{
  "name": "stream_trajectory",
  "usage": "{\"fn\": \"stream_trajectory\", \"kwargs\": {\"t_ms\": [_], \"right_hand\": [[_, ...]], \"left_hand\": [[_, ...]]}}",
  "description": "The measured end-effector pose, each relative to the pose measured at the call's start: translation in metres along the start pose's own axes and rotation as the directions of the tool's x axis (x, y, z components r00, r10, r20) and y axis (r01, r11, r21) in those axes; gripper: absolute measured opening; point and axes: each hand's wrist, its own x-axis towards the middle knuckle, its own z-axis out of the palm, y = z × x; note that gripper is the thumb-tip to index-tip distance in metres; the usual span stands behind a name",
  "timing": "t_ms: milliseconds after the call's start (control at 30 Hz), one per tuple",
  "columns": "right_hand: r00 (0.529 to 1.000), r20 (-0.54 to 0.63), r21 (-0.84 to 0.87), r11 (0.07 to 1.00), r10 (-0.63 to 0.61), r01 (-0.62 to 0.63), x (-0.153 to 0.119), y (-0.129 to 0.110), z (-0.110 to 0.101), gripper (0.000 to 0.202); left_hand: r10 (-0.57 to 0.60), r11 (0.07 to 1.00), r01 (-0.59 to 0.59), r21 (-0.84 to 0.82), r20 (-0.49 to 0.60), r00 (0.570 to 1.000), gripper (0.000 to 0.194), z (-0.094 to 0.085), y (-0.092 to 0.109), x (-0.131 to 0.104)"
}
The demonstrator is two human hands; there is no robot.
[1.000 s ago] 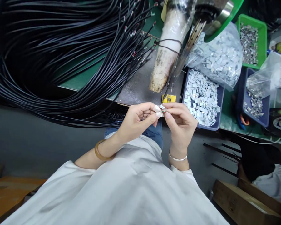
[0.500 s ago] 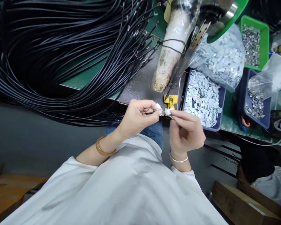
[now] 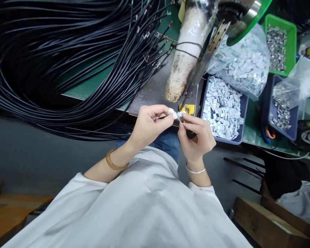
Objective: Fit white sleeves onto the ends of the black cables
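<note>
My left hand (image 3: 151, 124) pinches the end of a black cable, with white wrapping on its fingertips. Close on its right, my right hand (image 3: 197, 136) holds a small white connector (image 3: 181, 114) between thumb and fingers, against the cable end. A thin light wire or tool shows just under the connector; which it is I cannot tell. Behind the fingers lies a yellow piece (image 3: 189, 109) on the dark metal plate (image 3: 151, 93). Right of my hands stands a blue tray (image 3: 242, 119) of small white connectors.
Bundled black cables (image 3: 74, 103) cover the left. A wrapped white tube (image 3: 184, 58) and a green-rimmed machine (image 3: 258, 20) stand ahead. At the right are a bag of connectors (image 3: 245, 62), a green bin (image 3: 291, 44) and a second blue tray (image 3: 294, 120) of metal parts.
Both hands have risen slightly toward the plate. My right hand has moved left, closer to my left hand, with the connector at the cable end.
</note>
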Motion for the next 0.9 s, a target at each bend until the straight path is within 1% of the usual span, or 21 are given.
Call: {"fn": "stream_trajectory", "kwargs": {"t_ms": [67,133,233,300,400,500,567,667,733,900], "right_hand": [[0.998,-0.005,-0.025,0.998,-0.059,0.058,-0.001,0.003,0.002,0.023],[0.998,-0.007,-0.014,0.998,-0.065,0.065,-0.001,0.005,0.004,0.023],[0.999,0.019,0.056,0.997,0.047,-0.048,0.001,0.006,0.006,0.015],[0.991,0.047,0.103,0.986,0.127,-0.131,0.004,0.005,0.007,0.011],[0.982,0.067,0.146,0.972,0.175,-0.183,0.008,0.003,0.006,0.011],[0.984,0.077,0.148,0.974,0.161,-0.171,0.009,0.002,0.005,0.009],[0.987,0.063,0.156,0.975,0.148,-0.157,0.008,0.003,0.004,0.009],[0.986,0.036,0.196,0.966,0.164,-0.168,0.006,0.004,0.004,0.013],[0.984,0.038,0.200,0.963,0.175,-0.179,0.006,0.004,0.003,0.016],[0.989,0.044,0.180,0.972,0.145,-0.150,0.009,0.004,0.003,0.019]], "left_hand": [[0.025,0.999,-0.024,0.043,-0.029,0.999,0.012,0.001,-0.001,0.001],[0.042,0.997,-0.038,0.074,-0.058,0.997,0.010,0.002,-0.001,0.002],[0.060,0.990,-0.048,0.131,-0.087,0.994,0.011,0.004,0.000,0.003],[0.076,0.985,-0.060,0.163,-0.094,0.993,0.013,0.005,0.000,0.004],[0.105,0.980,-0.085,0.179,-0.103,0.989,0.014,0.005,0.001,0.005],[0.161,0.972,-0.140,0.187,-0.104,0.981,0.012,0.004,-0.001,0.006],[0.189,0.968,-0.171,0.182,-0.090,0.978,0.011,0.003,-0.004,0.006],[0.171,0.971,-0.155,0.182,-0.072,0.983,0.009,0.002,-0.007,0.005],[0.157,0.973,-0.144,0.180,-0.064,0.985,0.009,0.002,-0.008,0.005],[0.180,0.971,-0.168,0.168,-0.057,0.982,0.010,0.002,-0.006,0.006]]}}
